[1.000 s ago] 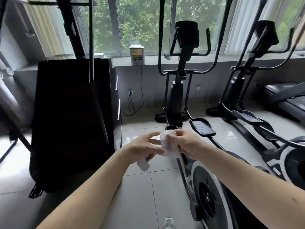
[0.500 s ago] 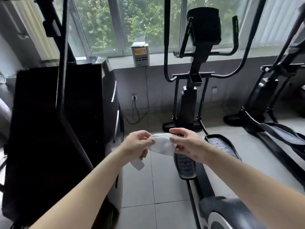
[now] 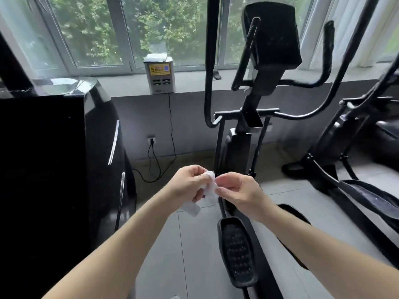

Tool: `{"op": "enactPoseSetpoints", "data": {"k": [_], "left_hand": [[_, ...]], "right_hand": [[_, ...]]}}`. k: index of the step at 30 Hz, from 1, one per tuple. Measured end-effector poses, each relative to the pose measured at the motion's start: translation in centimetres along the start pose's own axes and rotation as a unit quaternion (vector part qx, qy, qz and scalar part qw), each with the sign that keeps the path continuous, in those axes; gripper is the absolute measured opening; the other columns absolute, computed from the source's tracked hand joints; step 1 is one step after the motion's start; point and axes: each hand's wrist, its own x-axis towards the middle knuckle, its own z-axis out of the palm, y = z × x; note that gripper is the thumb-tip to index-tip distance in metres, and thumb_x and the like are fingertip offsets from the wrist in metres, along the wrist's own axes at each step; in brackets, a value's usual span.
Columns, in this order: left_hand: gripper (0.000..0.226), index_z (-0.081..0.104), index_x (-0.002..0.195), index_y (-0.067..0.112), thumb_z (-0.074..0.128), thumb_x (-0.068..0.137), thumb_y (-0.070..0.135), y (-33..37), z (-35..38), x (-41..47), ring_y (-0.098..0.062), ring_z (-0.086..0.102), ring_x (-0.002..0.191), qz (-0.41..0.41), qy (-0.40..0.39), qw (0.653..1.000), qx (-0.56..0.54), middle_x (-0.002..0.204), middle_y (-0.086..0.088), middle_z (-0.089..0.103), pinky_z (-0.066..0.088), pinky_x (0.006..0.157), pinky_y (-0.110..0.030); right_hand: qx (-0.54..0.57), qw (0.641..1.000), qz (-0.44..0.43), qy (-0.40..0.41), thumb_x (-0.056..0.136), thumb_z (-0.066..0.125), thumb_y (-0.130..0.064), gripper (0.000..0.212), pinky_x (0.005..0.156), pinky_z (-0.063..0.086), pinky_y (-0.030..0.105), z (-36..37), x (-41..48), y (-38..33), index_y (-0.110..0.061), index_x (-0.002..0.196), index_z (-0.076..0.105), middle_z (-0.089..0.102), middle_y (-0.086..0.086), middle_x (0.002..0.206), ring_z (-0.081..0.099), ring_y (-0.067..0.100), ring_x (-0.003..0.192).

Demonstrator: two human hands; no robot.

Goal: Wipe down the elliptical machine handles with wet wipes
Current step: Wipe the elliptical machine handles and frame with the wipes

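Observation:
A black elliptical machine [image 3: 257, 117] stands straight ahead, its console high up. Its long left handle [image 3: 209, 61] rises past the window, and a curved right handle [image 3: 328, 52] bends up on the other side. Below my hands lies its left pedal [image 3: 236, 251]. I hold a crumpled white wet wipe [image 3: 209, 189] in front of me, well below the handles. My left hand [image 3: 190, 186] grips the wipe, whose tail hangs under the fingers. My right hand [image 3: 237, 192] pinches its other edge with thumb and fingertips.
A large black machine housing [image 3: 64, 158] fills the left side. A white charging box [image 3: 160, 75] sits on the windowsill, its cable running down to a wall socket [image 3: 151, 140]. A second elliptical [image 3: 349, 130] stands at the right. Grey floor tiles [image 3: 194, 255] lie between the machines.
The view has closed in on the middle elliptical. My hands have drawn together, and the wipe, stretched wide between them before, is now bunched up.

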Motion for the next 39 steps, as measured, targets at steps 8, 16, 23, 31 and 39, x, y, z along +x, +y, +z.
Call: {"op": "enactPoseSetpoints", "data": {"k": [8, 16, 23, 31, 39], "left_hand": [[0.016, 0.07, 0.095, 0.009, 0.069, 0.095, 0.024, 6.7, -7.3, 18.4, -0.015, 0.049, 0.044, 0.065, -0.037, 0.996, 0.046, 0.059, -0.003, 0.059, 0.042, 0.046, -0.022], [0.012, 0.075, 0.09, 0.022, 0.07, 0.092, 0.033, 13.4, -10.0, 29.1, -0.023, 0.056, 0.056, 0.129, -0.032, 0.988, 0.078, 0.069, -0.02, 0.067, 0.048, 0.053, -0.031], [0.009, 0.076, 0.094, 0.021, 0.072, 0.091, 0.015, 19.6, -10.8, 34.2, -0.016, 0.055, 0.053, 0.183, 0.007, 0.971, 0.15, 0.061, -0.003, 0.062, 0.049, 0.05, -0.029], [0.009, 0.073, 0.093, 0.024, 0.076, 0.092, 0.015, 31.0, -12.9, 38.9, 0.0, 0.054, 0.041, 0.392, 0.124, 0.902, 0.135, 0.055, 0.019, 0.065, 0.041, 0.043, -0.015], [0.028, 0.073, 0.097, 0.012, 0.054, 0.089, -0.008, 44.1, -17.9, 41.8, 0.0, 0.05, 0.046, 0.504, 0.201, 0.839, -0.028, 0.064, 0.012, 0.064, 0.039, 0.049, -0.018]], "right_hand": [[-0.051, 0.984, 0.016, 0.17, 0.091, 0.079, -0.021, 0.004, 0.08, 0.054, 0.026, -2.1, 18.2, -1.1, -0.024, 0.089, 0.079, 0.076, -0.008, 0.085, 0.071, 0.01, 0.082], [0.109, 0.982, -0.026, 0.152, 0.092, 0.077, -0.015, 0.013, 0.063, 0.06, 0.028, -6.4, 30.0, -3.3, -0.009, 0.104, 0.076, 0.08, 0.008, 0.09, 0.077, 0.02, 0.079], [0.068, 0.982, -0.073, 0.163, 0.096, 0.073, -0.009, 0.005, 0.064, 0.062, 0.047, -12.7, 37.9, -4.0, -0.006, 0.091, 0.073, 0.074, 0.017, 0.078, 0.068, 0.028, 0.061], [0.093, 0.925, -0.235, 0.285, 0.097, 0.066, 0.003, 0.004, 0.063, 0.065, 0.04, -17.5, 46.7, -13.0, 0.0, 0.096, 0.068, 0.074, -0.008, 0.076, 0.076, 0.018, 0.071], [0.038, 0.799, -0.405, 0.444, 0.096, 0.064, 0.0, 0.01, 0.062, 0.061, 0.041, -21.7, 54.4, -27.3, -0.003, 0.089, 0.07, 0.073, 0.005, 0.086, 0.073, 0.013, 0.068]]}}
